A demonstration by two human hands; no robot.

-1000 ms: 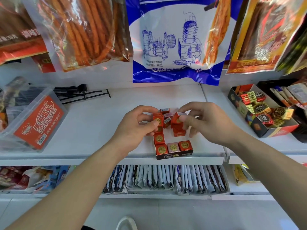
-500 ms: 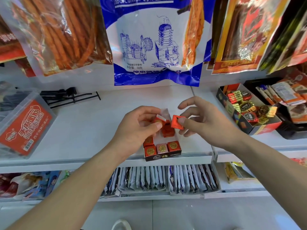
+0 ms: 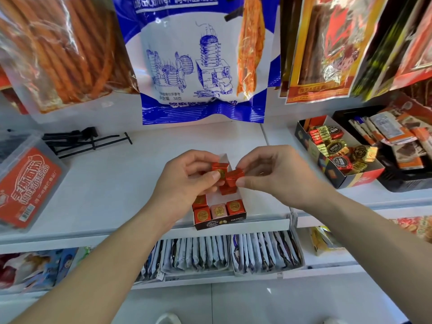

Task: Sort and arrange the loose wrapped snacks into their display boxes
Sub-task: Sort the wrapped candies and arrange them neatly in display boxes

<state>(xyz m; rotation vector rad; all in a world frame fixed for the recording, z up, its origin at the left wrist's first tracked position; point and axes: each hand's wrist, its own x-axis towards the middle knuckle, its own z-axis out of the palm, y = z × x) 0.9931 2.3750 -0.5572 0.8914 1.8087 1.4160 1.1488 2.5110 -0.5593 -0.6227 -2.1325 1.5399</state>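
A small dark display box (image 3: pixel 219 224) sits at the front edge of the white shelf (image 3: pixel 117 183). Its front row holds two red cubes (image 3: pixel 235 206) with a pink cube (image 3: pixel 218 210) between them; white box floor shows behind the row. My left hand (image 3: pixel 187 183) pinches a red cube with a gold seal (image 3: pixel 219 170) above the box. My right hand (image 3: pixel 275 177) pinches another red wrapped cube (image 3: pixel 235 177) right beside it. The two cubes nearly touch. More red cubes lie under my hands, partly hidden.
A second display box (image 3: pixel 364 178) of red and gold wrapped candies stands at the right, with a black tray of bars (image 3: pixel 406 183) beyond it. A clear tub with a red label (image 3: pixel 25 183) and black hooks (image 3: pixel 81 141) lie at the left. Snack bags (image 3: pixel 201 59) hang above.
Both hands have lifted a red cube each out of the pile above the box and brought them together. The camera has shifted slightly, so the box sits lower in view.
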